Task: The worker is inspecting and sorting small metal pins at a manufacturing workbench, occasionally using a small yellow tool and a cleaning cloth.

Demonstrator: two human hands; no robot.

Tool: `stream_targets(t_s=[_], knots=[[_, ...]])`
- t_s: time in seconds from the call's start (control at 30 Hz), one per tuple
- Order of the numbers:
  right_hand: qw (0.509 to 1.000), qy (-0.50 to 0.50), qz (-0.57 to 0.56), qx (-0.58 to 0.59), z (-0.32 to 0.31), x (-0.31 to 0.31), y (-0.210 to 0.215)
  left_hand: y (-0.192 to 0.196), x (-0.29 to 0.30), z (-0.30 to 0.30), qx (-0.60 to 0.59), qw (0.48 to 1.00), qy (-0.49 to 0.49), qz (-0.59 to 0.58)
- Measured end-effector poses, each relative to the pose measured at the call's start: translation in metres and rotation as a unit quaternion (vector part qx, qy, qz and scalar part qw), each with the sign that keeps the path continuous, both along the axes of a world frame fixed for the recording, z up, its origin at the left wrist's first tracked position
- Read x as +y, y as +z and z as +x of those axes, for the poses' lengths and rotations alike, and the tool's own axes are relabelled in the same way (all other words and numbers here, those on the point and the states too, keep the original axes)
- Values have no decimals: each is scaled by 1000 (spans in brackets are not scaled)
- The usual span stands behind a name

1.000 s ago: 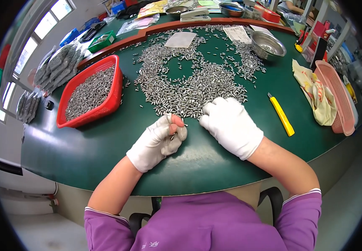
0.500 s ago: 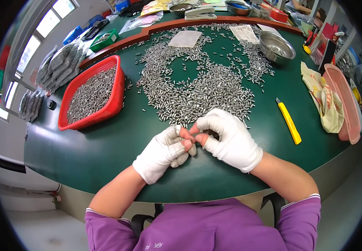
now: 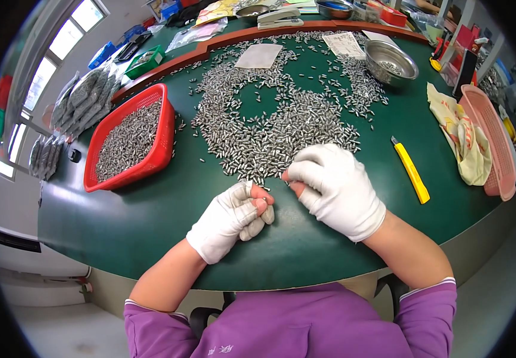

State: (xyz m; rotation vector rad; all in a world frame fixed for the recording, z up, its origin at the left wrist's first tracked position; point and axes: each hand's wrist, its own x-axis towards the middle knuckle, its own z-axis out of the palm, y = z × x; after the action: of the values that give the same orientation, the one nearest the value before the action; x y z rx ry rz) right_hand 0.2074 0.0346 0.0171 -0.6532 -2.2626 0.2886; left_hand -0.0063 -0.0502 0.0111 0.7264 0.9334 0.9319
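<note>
Both my hands wear white gloves with bare thumb and finger tips. My left hand (image 3: 225, 221) is closed in a pinch just in front of the pile, with a small silvery metal piece barely showing at its fingertips. At the near right edge of the heap, my right hand (image 3: 340, 194) is closed too, thumb and forefinger together; what they hold, if anything, is too small to make out. The pile of small metal pieces (image 3: 255, 152), short shiny cylinders, spreads over the green table (image 3: 306, 256) beyond my hands.
A red plastic basket (image 3: 167, 134) full of metal pieces stands left. Right lie a yellow utility knife (image 3: 412, 173), a yellowish cloth (image 3: 465, 146) and a pink basket (image 3: 489, 143). A steel bowl (image 3: 410, 73) and paper slip (image 3: 258, 56) sit far back; a brown ledge (image 3: 207, 49) borders the table.
My hands, close together before with fingertips touching, have moved apart. The right went up and right toward the pile; the left shifted slightly left and stays pinched.
</note>
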Motion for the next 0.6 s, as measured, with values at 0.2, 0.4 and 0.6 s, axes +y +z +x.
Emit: stream_targets(t_s=[0.2, 0.4, 0.6], knots=[[999, -11, -4, -48, 6, 10, -4, -1, 1, 1, -12, 1000, 6, 17], [993, -15, 46, -106, -4, 1, -14, -3, 2, 2, -29, 999, 19, 23], [996, 22, -15, -80, -7, -1, -15, -3, 1, -3, -41, 999, -7, 12]])
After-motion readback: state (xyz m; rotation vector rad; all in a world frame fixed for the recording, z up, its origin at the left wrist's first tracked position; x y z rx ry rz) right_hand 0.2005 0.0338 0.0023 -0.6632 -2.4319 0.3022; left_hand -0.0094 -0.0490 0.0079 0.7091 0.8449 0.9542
